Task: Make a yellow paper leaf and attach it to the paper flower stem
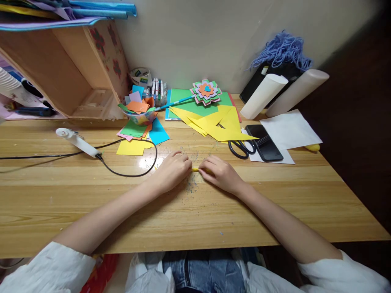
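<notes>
My left hand (177,169) and my right hand (220,173) are both closed, low over the middle of the wooden table. Between them runs a thin yellow strip (195,169), seemingly rolled or folded paper, pinched at either end by my fingers. Most of the strip is hidden by the fingers. Beyond the hands lie cut sheets of yellow paper (227,124). Black-handled scissors (241,149) rest partly under that paper, to the right. A layered paper flower (206,90) on a blue stem lies behind it.
At the left, a white glue gun (77,142) trails a black cord that loops near my left hand. A bowl of paper scraps (140,116) stands by a cardboard box (106,61). A phone (264,142), white paper rolls (264,95) and blue yarn (282,51) are at the right.
</notes>
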Motion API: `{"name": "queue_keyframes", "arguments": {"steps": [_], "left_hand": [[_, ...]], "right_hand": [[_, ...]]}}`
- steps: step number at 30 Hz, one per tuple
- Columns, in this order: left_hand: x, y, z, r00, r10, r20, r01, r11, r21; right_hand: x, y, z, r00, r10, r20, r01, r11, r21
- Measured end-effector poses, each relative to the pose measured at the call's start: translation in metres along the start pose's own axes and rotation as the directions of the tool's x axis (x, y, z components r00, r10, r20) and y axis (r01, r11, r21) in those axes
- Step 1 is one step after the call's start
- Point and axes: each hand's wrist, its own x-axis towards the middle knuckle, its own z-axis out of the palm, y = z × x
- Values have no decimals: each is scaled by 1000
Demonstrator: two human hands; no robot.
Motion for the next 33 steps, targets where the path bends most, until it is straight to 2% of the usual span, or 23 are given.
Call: {"name": "queue_keyframes", "arguments": {"steps": [6,11,15,20,26,29,33], "left_hand": [[0,1,3,1000,28,-9,-28,1000,1],[-4,5,4,992,125,13,-125,973,193],[-8,15,-1,993,117,24,-119,956,267],[-10,15,1,998,54,-8,-52,976,210],[-2,5,11,992,-89,-89,81,993,-87],[1,4,16,987,-90,-133,73,989,-126],[2,1,19,989,-25,-145,14,997,-81]], "right_hand": [[0,1,2,1000,-3,-8,3,1000,2],[-2,4,0,997,-68,26,69,994,-81],[-3,4,-3,992,-118,54,126,974,-188],[-4,5,-2,995,-99,29,102,988,-114],[-2,7,2,1000,-12,-20,13,999,30],[-1,7,5,998,-3,-56,6,999,47],[0,8,7,998,-19,-64,21,1000,24]]}}
